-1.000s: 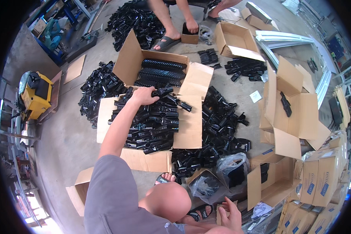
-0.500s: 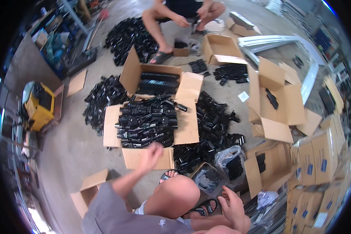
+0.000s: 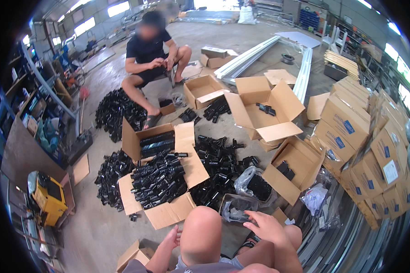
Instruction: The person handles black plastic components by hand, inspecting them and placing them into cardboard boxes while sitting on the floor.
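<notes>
My left hand [image 3: 172, 237] is beside my raised knee, its fingers loosely apart and partly hidden by the knee; nothing shows in it. Over my other leg, my right hand [image 3: 265, 226] stretches its fingers toward a small plastic-lined box [image 3: 236, 207] holding small clear pieces that I cannot make out. Next to that box lies a clear plastic bag [image 3: 246, 179] of small black parts. Ahead, an open carton [image 3: 168, 213] is heaped with black plastic parts [image 3: 159, 177], with neat rows of them at its far end. More black parts [image 3: 216, 168] are piled to its right.
Across the pile a co-worker [image 3: 150, 54] sits with both hands together. Open cartons [image 3: 269, 119] stand at the right, before stacked sealed boxes [image 3: 341, 118]. Long metal profiles [image 3: 337, 245] lie at the lower right. A yellow machine [image 3: 48, 200] stands at the left.
My left hand has drawn back from the heaped carton's near flap to beside my knee. My right hand now reaches nearer the plastic-lined box. The view has tilted up, showing more of the co-worker.
</notes>
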`<action>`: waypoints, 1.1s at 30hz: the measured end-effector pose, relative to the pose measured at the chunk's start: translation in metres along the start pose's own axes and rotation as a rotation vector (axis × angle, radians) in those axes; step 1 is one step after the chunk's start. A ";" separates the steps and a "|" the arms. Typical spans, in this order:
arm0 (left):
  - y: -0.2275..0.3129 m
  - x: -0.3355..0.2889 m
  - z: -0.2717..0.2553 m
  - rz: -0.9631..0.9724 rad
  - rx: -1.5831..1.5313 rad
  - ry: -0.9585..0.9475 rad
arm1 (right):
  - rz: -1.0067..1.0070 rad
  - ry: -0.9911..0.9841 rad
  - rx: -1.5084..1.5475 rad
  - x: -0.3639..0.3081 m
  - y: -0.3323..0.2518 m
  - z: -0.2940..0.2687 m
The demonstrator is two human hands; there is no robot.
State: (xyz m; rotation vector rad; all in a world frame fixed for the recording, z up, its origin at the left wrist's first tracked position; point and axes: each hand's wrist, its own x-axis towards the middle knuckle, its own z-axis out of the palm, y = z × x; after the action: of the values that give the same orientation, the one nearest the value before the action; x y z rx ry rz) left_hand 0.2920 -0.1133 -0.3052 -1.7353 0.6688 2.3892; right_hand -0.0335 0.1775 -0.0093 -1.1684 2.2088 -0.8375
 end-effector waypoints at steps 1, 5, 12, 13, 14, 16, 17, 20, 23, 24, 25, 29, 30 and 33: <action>-0.001 -0.003 0.005 -0.009 0.012 -0.002 | 0.017 0.011 -0.006 -0.004 0.000 -0.005; -0.005 -0.004 0.012 0.006 0.061 -0.007 | 0.023 0.085 -0.012 -0.022 0.001 -0.015; 0.006 -0.012 0.012 0.072 0.090 0.001 | -0.032 0.109 0.014 -0.030 0.005 -0.013; 0.009 -0.013 0.012 0.081 0.096 0.005 | -0.024 0.102 0.012 -0.031 0.005 -0.014; 0.011 -0.014 0.013 0.093 0.101 0.008 | -0.015 0.095 0.009 -0.031 0.005 -0.014; 0.009 -0.020 0.008 0.111 0.103 0.019 | -0.035 0.098 0.008 -0.033 0.006 -0.010; 0.009 -0.022 0.007 0.127 0.104 0.024 | -0.050 0.096 0.001 -0.034 0.006 -0.009; 0.026 -0.026 0.004 0.207 0.128 0.048 | -0.069 0.109 0.024 -0.036 0.007 -0.008; 0.048 -0.041 0.009 0.379 0.210 0.110 | -0.103 0.149 0.012 -0.039 0.018 -0.009; 0.066 -0.054 0.014 0.475 0.250 0.157 | -0.098 0.151 0.016 -0.041 0.017 -0.010; 0.081 -0.071 0.020 0.575 0.266 0.207 | -0.061 0.125 0.044 -0.042 0.014 -0.013; 0.140 -0.180 0.120 0.994 0.271 0.282 | -0.007 0.094 0.069 -0.042 0.017 -0.014; 0.148 -0.220 0.145 1.132 0.249 0.246 | -0.025 0.096 0.052 -0.044 0.006 -0.017; 0.161 -0.270 0.230 1.311 0.389 -0.012 | 0.003 0.083 0.044 -0.040 0.009 -0.015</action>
State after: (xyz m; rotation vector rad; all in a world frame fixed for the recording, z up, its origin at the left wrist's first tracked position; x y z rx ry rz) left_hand 0.1263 -0.1184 0.0473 -1.1923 2.6595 2.4574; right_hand -0.0286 0.2201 0.0000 -1.1286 2.2453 -0.9447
